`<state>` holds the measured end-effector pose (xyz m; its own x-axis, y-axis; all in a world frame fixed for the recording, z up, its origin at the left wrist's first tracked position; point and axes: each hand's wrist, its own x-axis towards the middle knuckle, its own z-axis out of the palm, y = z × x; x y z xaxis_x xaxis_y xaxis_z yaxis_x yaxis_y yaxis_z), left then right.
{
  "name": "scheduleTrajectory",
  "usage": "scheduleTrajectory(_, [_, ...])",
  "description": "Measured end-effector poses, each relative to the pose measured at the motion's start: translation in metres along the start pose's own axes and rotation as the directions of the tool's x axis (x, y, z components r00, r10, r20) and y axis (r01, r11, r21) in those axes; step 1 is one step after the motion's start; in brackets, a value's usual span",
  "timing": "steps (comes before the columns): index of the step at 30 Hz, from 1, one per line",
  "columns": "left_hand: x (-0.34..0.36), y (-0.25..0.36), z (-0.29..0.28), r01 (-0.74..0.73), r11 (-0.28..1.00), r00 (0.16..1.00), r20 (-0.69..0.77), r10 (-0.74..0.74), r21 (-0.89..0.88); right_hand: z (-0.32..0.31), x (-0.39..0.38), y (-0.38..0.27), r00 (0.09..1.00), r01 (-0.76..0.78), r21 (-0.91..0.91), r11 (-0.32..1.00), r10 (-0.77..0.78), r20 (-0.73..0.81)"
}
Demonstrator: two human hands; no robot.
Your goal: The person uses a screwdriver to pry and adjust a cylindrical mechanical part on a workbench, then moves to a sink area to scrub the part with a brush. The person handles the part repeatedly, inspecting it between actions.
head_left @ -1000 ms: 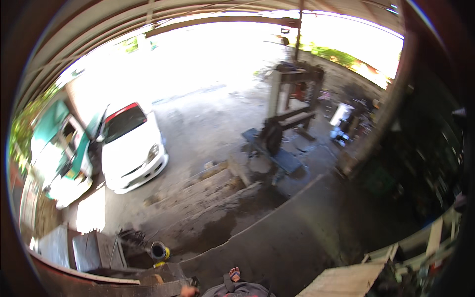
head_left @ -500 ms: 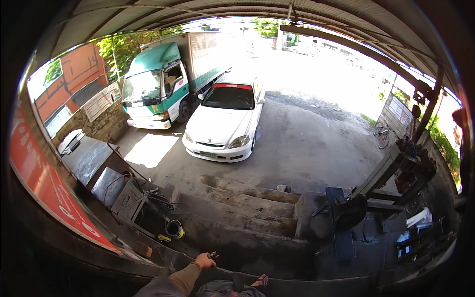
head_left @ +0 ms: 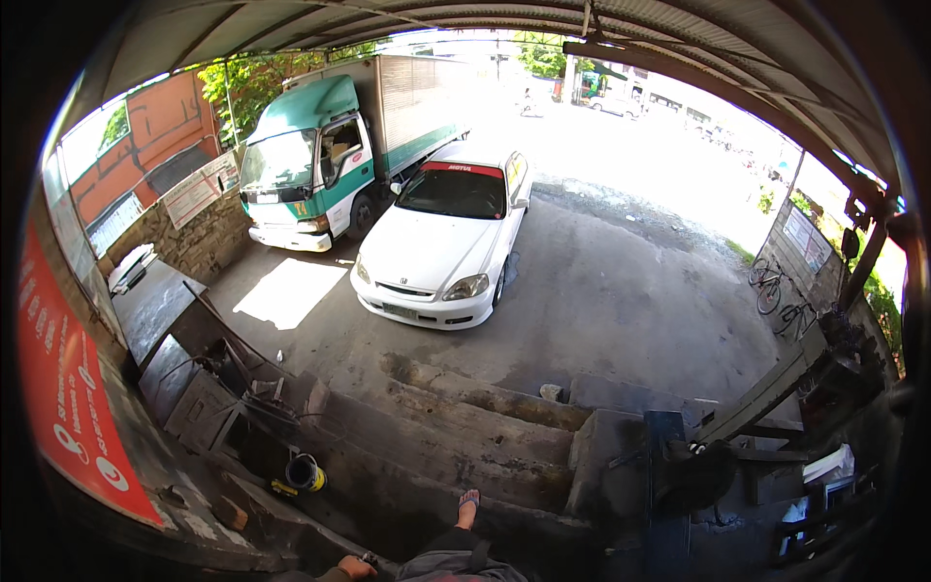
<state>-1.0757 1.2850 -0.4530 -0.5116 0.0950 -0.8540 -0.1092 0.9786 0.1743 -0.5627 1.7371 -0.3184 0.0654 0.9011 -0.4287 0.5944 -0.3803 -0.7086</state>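
My left hand point(head_left: 357, 566) is low at the bottom edge, closed around a small dark object point(head_left: 369, 558) whose kind I cannot make out. Part of a brown sleeve shows behind it. Just right of the hand are my dark-clothed legs point(head_left: 456, 561), with one foot point(head_left: 468, 504) in a flip-flop stretched forward over the dark concrete. My right hand is out of the picture.
Concrete steps point(head_left: 485, 427) lie ahead, with a white car point(head_left: 427, 252) and a green-and-white box truck point(head_left: 310, 165) beyond. A bucket point(head_left: 306, 472) and a metal workbench point(head_left: 160, 310) stand left. Dark metal equipment point(head_left: 693, 475) and bicycles point(head_left: 766, 286) are right.
The left hand has drawn down toward the bottom edge, still closed on the small dark object. My foot has moved forward and left in the picture. The view has shifted slightly.
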Motion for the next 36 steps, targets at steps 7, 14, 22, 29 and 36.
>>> scheduleTrajectory(7, [0.208,0.201,-0.04,-0.274,0.925,0.954,0.045,0.296,-0.263,0.211,0.179,0.043,0.891,-0.368,-0.039,0.929,0.364,0.272])
scheduleTrajectory(14, [0.187,0.416,-0.119,-0.169,0.712,0.965,0.032,0.26,-0.682,0.277,0.276,-0.043,0.925,-0.083,-0.445,0.892,0.235,0.297])
scheduleTrajectory(22, [0.325,0.538,-0.097,-0.306,0.713,0.949,-0.144,0.281,-0.63,0.321,0.417,-0.149,0.954,-0.17,-0.122,0.978,0.195,0.228])
scheduleTrajectory(29, [0.446,0.697,-0.043,-0.28,0.817,0.947,-0.008,0.32,-0.504,0.425,0.557,0.043,0.921,-0.389,-0.119,0.914,0.389,-0.024])
scheduleTrajectory(36, [0.525,0.851,-0.04,-0.328,0.909,0.93,0.081,0.359,-0.258,0.468,0.604,0.022,0.771,-0.584,-0.156,0.797,0.604,0.202])
